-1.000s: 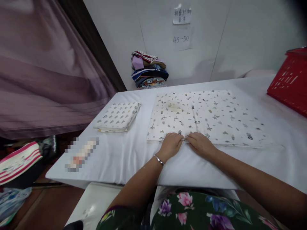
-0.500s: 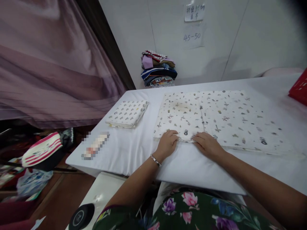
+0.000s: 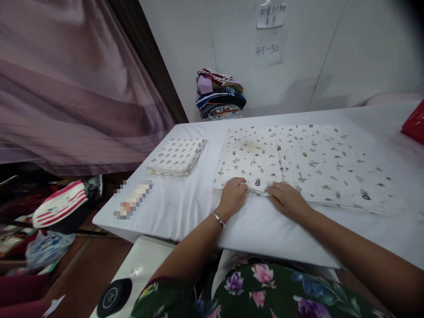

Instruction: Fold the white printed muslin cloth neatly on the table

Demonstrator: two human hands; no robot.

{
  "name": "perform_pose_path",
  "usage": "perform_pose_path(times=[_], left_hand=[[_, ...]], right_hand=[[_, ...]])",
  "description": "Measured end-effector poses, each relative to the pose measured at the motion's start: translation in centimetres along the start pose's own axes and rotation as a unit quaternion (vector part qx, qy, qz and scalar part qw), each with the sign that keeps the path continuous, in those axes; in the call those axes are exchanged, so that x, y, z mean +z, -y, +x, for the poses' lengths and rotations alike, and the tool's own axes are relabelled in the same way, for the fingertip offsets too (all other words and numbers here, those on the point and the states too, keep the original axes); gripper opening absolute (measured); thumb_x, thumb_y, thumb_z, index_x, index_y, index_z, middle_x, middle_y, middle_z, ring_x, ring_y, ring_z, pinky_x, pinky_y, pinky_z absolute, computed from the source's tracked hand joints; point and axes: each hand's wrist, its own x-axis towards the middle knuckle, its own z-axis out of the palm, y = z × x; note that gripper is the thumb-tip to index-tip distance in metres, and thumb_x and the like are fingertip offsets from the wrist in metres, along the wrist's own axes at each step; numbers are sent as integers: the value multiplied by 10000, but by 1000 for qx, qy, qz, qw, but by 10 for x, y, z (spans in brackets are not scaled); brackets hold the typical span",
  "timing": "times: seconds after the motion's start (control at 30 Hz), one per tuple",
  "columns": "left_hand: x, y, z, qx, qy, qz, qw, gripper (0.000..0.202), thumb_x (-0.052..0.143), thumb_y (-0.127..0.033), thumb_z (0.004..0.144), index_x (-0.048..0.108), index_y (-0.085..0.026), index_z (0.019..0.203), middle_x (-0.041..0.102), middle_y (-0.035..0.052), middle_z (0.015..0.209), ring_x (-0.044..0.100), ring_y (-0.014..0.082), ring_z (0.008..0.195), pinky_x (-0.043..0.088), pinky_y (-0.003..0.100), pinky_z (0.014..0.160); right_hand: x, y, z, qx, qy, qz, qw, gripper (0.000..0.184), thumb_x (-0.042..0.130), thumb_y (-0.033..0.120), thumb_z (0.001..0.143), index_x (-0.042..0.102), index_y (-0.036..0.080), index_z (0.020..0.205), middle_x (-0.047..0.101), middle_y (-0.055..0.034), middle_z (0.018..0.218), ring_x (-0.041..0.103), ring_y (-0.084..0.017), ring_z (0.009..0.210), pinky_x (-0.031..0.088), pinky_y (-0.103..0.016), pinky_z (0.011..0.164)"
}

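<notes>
Patterned cloth (image 3: pixel 314 165) lies spread flat, in layers at its near edge, on the white tabletop (image 3: pixel 185 205), directly in front of the person. The fingers of the left hand (image 3: pixel 233 197) curl over that near edge toward its left end; those of the right hand (image 3: pixel 287 199) bend onto the same edge a little to the right, with a short gap between. Whether either set pinches the fabric or only rests on it, I cannot tell. A silvery bracelet (image 3: pixel 217 218) circles the left wrist. A yellowish stain (image 3: pixel 253 146) marks the cloth beyond the hands, left of a crease running away from the person. Farther left sits a folded cloth (image 3: pixel 177 157), well apart from the hands, with a pixelated object (image 3: pixel 134 201) nearer the edge. Beyond the far edge rises a fabric stack (image 3: pixel 220 95), near the wall.
</notes>
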Motion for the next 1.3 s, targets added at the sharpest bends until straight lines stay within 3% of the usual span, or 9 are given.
perform_pose_path(times=[0.2,0.4,0.67,0.87,1.0,1.3], left_hand=[[4,1,-1,11,13,12,1000,181,466,-72,807,594,-196,835,568,43,1104,479,188,1039,400,340,831],[3,-2,-1,25,30,-3,999,163,464,-148,846,595,-196,930,568,50,1089,482,186,1039,394,347,861],[-4,-4,-1,66,79,38,994,124,501,-194,851,610,-202,911,569,48,1083,487,204,1028,379,361,844],[-10,-2,10,127,109,66,984,177,427,-194,898,604,-185,890,566,52,1095,485,202,1007,354,354,827],[-8,-6,13,129,134,95,978,222,380,-136,900,597,-170,871,563,66,1096,477,198,1015,351,348,820],[-12,-12,-4,117,81,72,987,212,382,-103,882,577,-173,839,566,58,1089,441,203,1114,348,373,904]], right_hand=[[2,-1,0,-3,-6,1,1000,241,391,227,914,614,152,970,585,-105,926,508,-222,882,420,-335,741],[3,-2,-1,-3,-6,2,1000,248,391,241,919,606,149,1003,584,-106,939,512,-223,884,425,-341,742],[3,-2,-1,-3,-2,-1,1000,250,383,246,925,606,159,998,584,-98,933,513,-217,874,422,-335,741],[4,-3,-1,0,-23,17,1000,249,388,258,927,603,153,993,592,-99,936,521,-212,868,434,-339,753],[4,-5,-1,8,-30,28,999,223,410,252,916,604,167,986,600,-92,932,532,-207,872,444,-333,750],[3,-1,-2,-18,-16,7,1000,245,389,252,929,597,150,1013,588,-103,936,513,-213,861,428,-337,737]])
